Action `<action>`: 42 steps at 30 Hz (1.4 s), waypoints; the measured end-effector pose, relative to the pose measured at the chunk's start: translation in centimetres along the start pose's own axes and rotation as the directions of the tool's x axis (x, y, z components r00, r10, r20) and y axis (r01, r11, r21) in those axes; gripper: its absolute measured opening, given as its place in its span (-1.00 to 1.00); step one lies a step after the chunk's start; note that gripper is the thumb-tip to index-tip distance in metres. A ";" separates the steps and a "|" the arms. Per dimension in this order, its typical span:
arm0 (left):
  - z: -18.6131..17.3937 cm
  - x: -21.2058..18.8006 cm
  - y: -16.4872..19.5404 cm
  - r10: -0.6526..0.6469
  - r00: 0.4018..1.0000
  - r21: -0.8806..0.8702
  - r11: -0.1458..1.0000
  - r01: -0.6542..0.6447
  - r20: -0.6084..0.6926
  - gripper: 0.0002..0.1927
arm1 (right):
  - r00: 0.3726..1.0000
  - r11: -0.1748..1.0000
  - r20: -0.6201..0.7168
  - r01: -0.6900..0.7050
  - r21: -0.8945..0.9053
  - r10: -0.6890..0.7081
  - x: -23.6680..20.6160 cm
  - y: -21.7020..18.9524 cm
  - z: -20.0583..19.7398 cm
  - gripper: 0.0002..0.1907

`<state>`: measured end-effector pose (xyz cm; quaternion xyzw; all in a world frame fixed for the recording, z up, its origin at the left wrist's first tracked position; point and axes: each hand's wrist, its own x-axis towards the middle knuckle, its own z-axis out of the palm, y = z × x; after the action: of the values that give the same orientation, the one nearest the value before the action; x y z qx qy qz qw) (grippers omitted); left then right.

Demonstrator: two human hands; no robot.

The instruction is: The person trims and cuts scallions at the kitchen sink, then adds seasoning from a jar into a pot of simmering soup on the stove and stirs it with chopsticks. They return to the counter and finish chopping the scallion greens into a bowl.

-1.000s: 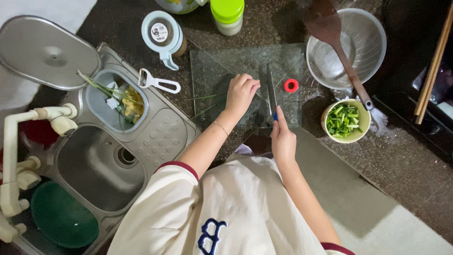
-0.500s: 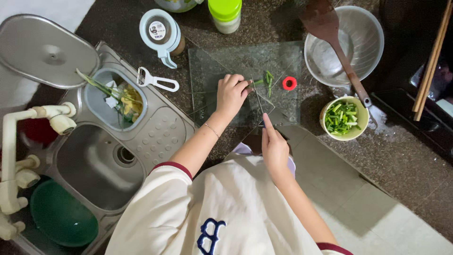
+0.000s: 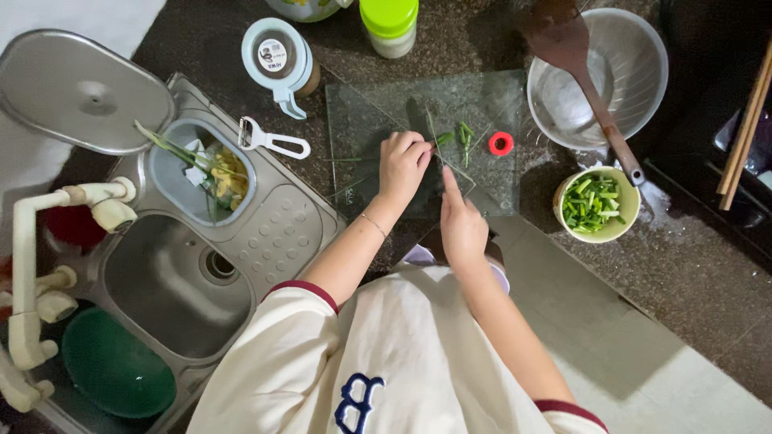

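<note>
A glass cutting board (image 3: 490, 96) lies on the dark counter. My left hand (image 3: 402, 165) presses down on green onion stalks at its middle, fingers curled. Just right of it, my right hand (image 3: 460, 221) grips a knife (image 3: 441, 149), index finger stretched along the spine; the blade shows edge-on as a thin line beside my left fingers. A few cut green pieces (image 3: 464, 133) lie right of the blade, with a small red ring (image 3: 501, 143) past them.
A pale bowl of chopped greens (image 3: 595, 205) sits right of the board, below a metal bowl (image 3: 635, 56) holding a wooden spatula (image 3: 591, 84). A white peeler (image 3: 273, 141), sink (image 3: 173, 285), scrap basket (image 3: 201, 173), metal lid (image 3: 80, 92) and green basin (image 3: 117, 370) lie left.
The knife went from blade showing flat, right of my left hand, to edge-on against my left fingers. Cut green pieces now lie uncovered on the board. My right hand moved left.
</note>
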<state>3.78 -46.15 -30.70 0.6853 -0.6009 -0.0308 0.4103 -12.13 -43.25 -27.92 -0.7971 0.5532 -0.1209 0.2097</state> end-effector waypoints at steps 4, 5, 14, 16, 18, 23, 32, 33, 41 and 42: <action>-0.2 0.0 -0.1 0.006 1.000 -0.004 1.000 -0.006 0.007 -0.82 | 0.999 0.990 0.005 -0.039 0.137 0.039 1.5 0.3 -0.1 -0.47; -0.2 0.0 -0.1 0.010 1.000 -0.008 1.000 -0.010 0.003 -0.81 | 0.997 0.984 0.015 -0.080 0.160 0.079 1.4 0.6 -0.2 -0.47; -1.4 0.2 -0.3 -0.018 0.998 0.054 0.998 0.014 0.068 -0.65 | 1.000 0.961 0.006 -0.016 0.276 0.015 -3.0 2.2 -1.9 -0.45; -2.2 -0.1 -0.9 -0.028 0.996 0.066 0.998 0.022 0.079 -0.69 | 0.999 0.965 0.032 -0.018 0.263 0.009 -3.9 1.8 -1.8 -0.44; -2.6 -0.5 -1.4 -0.034 0.995 0.076 0.997 0.027 0.097 -0.74 | 0.999 0.970 0.043 -0.005 0.243 -0.006 -4.4 1.3 -1.5 -0.44; -2.2 -1.0 -2.0 -0.048 0.996 0.083 0.996 0.042 0.071 -0.82 | 0.996 0.989 0.087 -0.010 0.151 -0.003 -4.2 0.6 -0.9 -0.44; -2.2 -0.4 -1.5 -0.041 0.998 0.085 0.996 0.037 0.045 -0.85 | 0.996 0.996 0.071 0.044 0.072 -0.049 2.0 -1.4 0.1 -0.45; -2.3 -0.4 -1.5 -0.043 0.998 0.084 0.996 0.039 0.048 -0.85 | 0.996 0.997 0.084 0.029 0.066 -0.034 2.5 -1.7 0.1 -0.45; -1.9 -0.1 -1.1 -0.014 0.999 0.087 0.996 0.011 0.032 -0.85 | 0.988 0.959 0.077 -0.151 0.238 0.136 0.1 1.5 -1.4 -0.47; -1.6 0.0 -0.8 -0.002 0.999 0.080 0.997 -0.001 0.035 -0.84 | 0.987 0.949 0.078 -0.158 0.273 0.141 -0.3 1.9 -1.5 -0.48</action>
<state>5.28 -45.35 -30.17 0.7007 -0.6087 -0.0188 0.3718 -14.49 -43.82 -27.45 -0.7186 0.5833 -0.1583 0.3440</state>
